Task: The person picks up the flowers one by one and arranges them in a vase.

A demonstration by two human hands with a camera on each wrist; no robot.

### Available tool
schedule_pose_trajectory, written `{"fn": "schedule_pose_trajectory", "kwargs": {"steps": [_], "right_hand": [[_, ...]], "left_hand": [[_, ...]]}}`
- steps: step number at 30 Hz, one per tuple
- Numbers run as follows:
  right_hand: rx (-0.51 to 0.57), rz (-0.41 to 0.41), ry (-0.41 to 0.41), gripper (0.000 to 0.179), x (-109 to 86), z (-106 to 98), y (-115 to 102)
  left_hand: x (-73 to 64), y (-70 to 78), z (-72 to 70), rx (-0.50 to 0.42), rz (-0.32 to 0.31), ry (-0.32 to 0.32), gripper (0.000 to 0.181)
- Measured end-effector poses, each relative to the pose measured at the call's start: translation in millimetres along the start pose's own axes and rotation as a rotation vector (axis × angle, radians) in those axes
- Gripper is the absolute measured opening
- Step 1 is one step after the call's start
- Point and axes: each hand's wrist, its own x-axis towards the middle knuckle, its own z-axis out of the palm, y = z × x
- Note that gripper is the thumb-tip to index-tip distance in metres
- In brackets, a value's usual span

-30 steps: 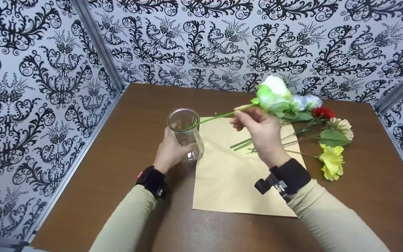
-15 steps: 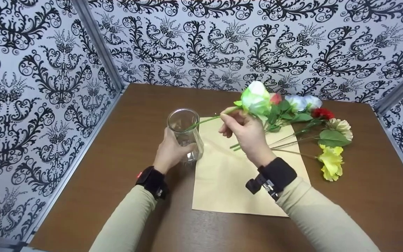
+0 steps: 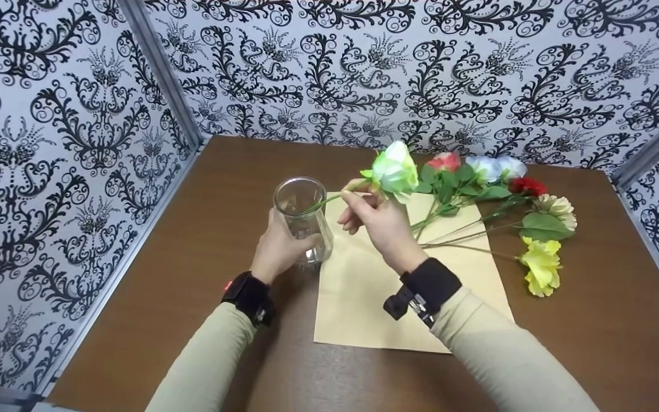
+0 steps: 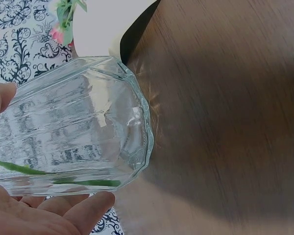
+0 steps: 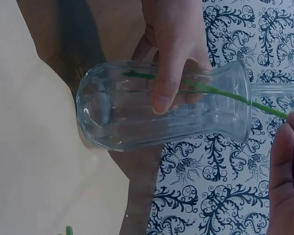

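My left hand [image 3: 284, 246] grips a clear glass vase [image 3: 306, 225] round its side, at the left edge of a tan paper sheet [image 3: 375, 297]. My right hand [image 3: 384, 226] pinches the green stem [image 3: 332, 199] of an artificial white-green rose [image 3: 395, 171], just below its bloom. The stem slants through the vase's mouth; in the right wrist view the stem [image 5: 210, 90] runs down inside the vase [image 5: 132, 117]. In the left wrist view the stem's lower end [image 4: 88, 183] lies along the glass wall, near the base. The bloom is outside, right of the rim.
Several artificial flowers lie to the right, stems over the paper: a pink-red one [image 3: 445, 162], pale blue ones [image 3: 492, 169], a red one [image 3: 528, 186], a cream one [image 3: 557, 209] and a yellow one [image 3: 541, 266]. Patterned walls [image 3: 364, 74] stand behind the brown table [image 3: 192, 286].
My right hand has moved left and slightly down toward the vase with the white-green rose, uncovering the pink-red flower. My left hand and the vase stay in place.
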Motion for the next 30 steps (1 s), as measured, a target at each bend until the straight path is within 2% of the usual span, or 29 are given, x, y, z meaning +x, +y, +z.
{"fn": "schedule_pose_trajectory", "kwargs": {"steps": [4,11,15,24,30], "right_hand": [[0.031,0.056,-0.002,0.029,2.1,4,2],[-0.017,0.151,-0.010,0.039,2.5,3,1],[0.008,0.198,-0.022,0.042,2.0,1,1],[0.072,0.213,-0.085,0.037,0.8,-9,0],[0.126,0.240,-0.066,0.038,2.1,-30,7]], "left_hand": [[0.0,0.3,-0.1,-0.004,-0.009,-0.005,0.103],[0.2,1.6,0.7,-0.009,-0.020,-0.007,0.103],[-0.1,0.5,0.6,-0.008,-0.024,0.002,0.102],[-1.1,1.3,0.6,-0.014,-0.039,-0.003,0.104],[-1.3,1.9,0.1,-0.003,-0.041,-0.007,0.103]]}}
